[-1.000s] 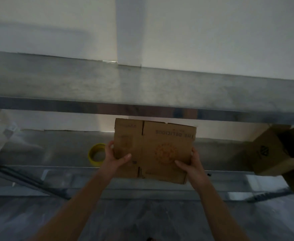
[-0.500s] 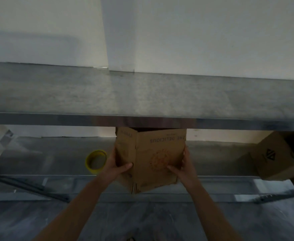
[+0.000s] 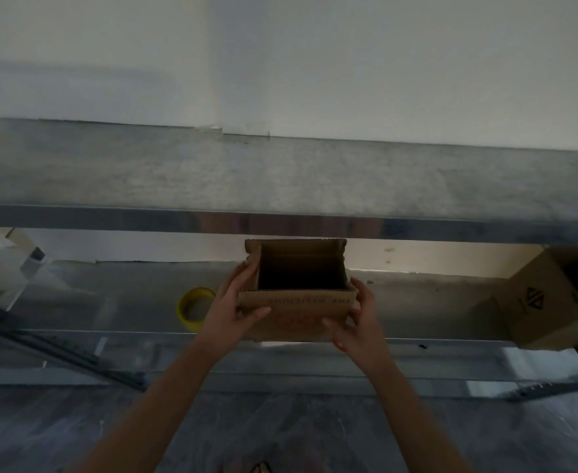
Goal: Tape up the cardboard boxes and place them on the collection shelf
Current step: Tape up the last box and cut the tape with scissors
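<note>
Box (image 3: 298, 314) now tipped open-side up, both hands gripping

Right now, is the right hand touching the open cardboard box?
Touching. The head view shows the right hand gripping the cardboard box at its right side, thumb on the front face.

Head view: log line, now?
box: open, at lower shelf | left hand: grips box | right hand: grips box | tape roll: on lower shelf

White wall (image 3: 349, 63) behind; grey streaked floor (image 3: 280, 435) below.
</note>
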Tool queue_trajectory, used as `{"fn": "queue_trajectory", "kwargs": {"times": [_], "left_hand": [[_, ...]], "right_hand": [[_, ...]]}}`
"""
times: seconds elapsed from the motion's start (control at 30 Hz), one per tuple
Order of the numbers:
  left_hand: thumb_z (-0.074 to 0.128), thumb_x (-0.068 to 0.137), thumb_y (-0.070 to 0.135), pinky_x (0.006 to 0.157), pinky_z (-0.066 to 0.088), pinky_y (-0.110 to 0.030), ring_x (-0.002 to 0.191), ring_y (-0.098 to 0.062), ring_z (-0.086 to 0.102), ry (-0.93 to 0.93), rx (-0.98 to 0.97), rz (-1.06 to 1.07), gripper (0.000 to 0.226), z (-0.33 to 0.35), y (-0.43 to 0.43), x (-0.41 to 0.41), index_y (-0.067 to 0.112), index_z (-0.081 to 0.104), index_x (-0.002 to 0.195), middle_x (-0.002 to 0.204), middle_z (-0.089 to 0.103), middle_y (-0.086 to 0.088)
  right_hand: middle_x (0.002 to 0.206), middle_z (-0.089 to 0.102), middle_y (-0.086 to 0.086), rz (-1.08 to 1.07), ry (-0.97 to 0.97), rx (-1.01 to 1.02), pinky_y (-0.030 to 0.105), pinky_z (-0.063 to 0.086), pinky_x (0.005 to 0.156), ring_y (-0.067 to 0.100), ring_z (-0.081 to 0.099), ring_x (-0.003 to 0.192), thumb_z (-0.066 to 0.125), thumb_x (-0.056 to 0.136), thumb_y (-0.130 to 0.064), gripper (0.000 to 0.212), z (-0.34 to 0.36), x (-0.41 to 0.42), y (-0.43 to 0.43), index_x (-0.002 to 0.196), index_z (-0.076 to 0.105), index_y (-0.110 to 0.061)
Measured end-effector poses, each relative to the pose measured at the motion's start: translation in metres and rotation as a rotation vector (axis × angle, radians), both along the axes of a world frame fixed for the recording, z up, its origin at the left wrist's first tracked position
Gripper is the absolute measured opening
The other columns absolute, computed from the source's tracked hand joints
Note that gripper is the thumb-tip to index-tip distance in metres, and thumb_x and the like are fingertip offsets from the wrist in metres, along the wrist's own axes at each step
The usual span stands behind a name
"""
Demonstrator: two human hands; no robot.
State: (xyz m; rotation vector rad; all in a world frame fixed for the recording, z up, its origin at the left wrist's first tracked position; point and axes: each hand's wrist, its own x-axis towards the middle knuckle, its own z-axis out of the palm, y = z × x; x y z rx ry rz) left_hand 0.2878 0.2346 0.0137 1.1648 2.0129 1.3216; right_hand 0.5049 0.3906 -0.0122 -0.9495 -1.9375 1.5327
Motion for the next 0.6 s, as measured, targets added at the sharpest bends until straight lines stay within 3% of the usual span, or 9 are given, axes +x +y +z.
{"fn": "queue_trajectory", "kwargs": {"times": [0.07,0.13,0.2,0.27,0.33,0.43,0.5,0.6], "left_hand": [[0.073,0.081,0.031,0.105,0.042,-0.024,0.135,0.001,0.033,0.077,0.007,-0.031,0.069,0.002,0.000,0.000,0.041,0.040,0.141,0.151,0.026,0.019],[0.070,0.082,0.032,0.101,0.043,-0.016,0.128,0.011,0.037,0.042,-0.015,-0.046,0.047,0.003,0.000,0.003,0.038,0.054,0.126,0.148,0.029,0.023],[0.071,0.080,0.036,0.097,0.048,-0.019,0.119,0.007,0.048,-0.048,-0.016,-0.009,0.043,0.003,-0.002,0.003,0.037,0.056,0.121,0.140,0.043,0.019],[0.076,0.077,0.038,0.091,0.051,-0.024,0.113,-0.001,0.054,-0.075,-0.012,0.072,0.055,0.003,-0.002,0.003,0.036,0.052,0.126,0.128,0.051,0.018],[0.081,0.074,0.026,0.090,0.050,-0.025,0.115,0.001,0.050,-0.106,0.018,0.112,0.068,0.005,-0.001,0.004,0.035,0.043,0.130,0.127,0.048,0.019],[0.083,0.071,0.013,0.095,0.047,-0.035,0.122,-0.007,0.044,-0.204,0.011,0.088,0.100,0.007,0.004,-0.003,0.044,0.019,0.141,0.142,0.032,0.013],[0.082,0.071,0.007,0.099,0.045,-0.038,0.127,-0.009,0.037,-0.287,-0.022,0.047,0.114,0.012,0.008,-0.010,0.049,0.005,0.145,0.145,0.022,0.018],[0.080,0.074,0.005,0.086,0.050,-0.016,0.109,0.012,0.047,-0.333,-0.066,-0.060,0.113,0.017,0.016,-0.022,0.043,0.004,0.148,0.134,0.027,0.031]], "right_hand": [[0.139,0.048,-0.008,0.047,-0.048,0.065,0.040,0.053,0.096,0.015,0.054,0.125,0.073,0.080,-0.050,0.079,0.005,-0.002,-0.001,0.145,0.031,-0.038],[0.136,0.047,-0.010,0.061,-0.090,0.131,0.040,0.054,0.095,0.013,0.054,0.122,0.066,0.077,-0.067,0.070,0.007,-0.004,-0.003,0.137,0.042,-0.041],[0.128,0.050,-0.007,0.033,-0.078,0.109,0.030,0.054,0.093,0.006,0.056,0.114,0.063,0.072,-0.074,0.067,0.009,-0.005,-0.006,0.125,0.052,-0.034],[0.122,0.054,-0.001,0.007,-0.041,0.033,0.018,0.053,0.084,0.007,0.058,0.109,0.065,0.078,-0.066,0.053,0.012,-0.007,-0.006,0.116,0.057,-0.030],[0.121,0.056,-0.002,-0.031,-0.032,-0.039,0.023,0.055,0.085,0.013,0.060,0.110,0.063,0.086,-0.052,0.042,0.015,-0.010,-0.005,0.120,0.053,-0.030],[0.124,0.053,-0.005,-0.059,-0.007,-0.177,0.035,0.056,0.089,0.014,0.059,0.110,0.071,0.086,-0.027,0.067,0.019,-0.015,0.000,0.138,0.030,-0.035],[0.136,0.041,-0.004,-0.018,-0.002,-0.219,0.045,0.053,0.096,0.021,0.053,0.121,0.074,0.084,-0.021,0.087,0.021,-0.019,0.006,0.146,0.017,-0.041],[0.141,0.029,-0.015,0.085,0.034,-0.267,0.057,0.047,0.100,0.024,0.038,0.133,0.074,0.083,-0.013,0.098,0.029,-0.024,0.019,0.147,0.010,-0.051]]}}
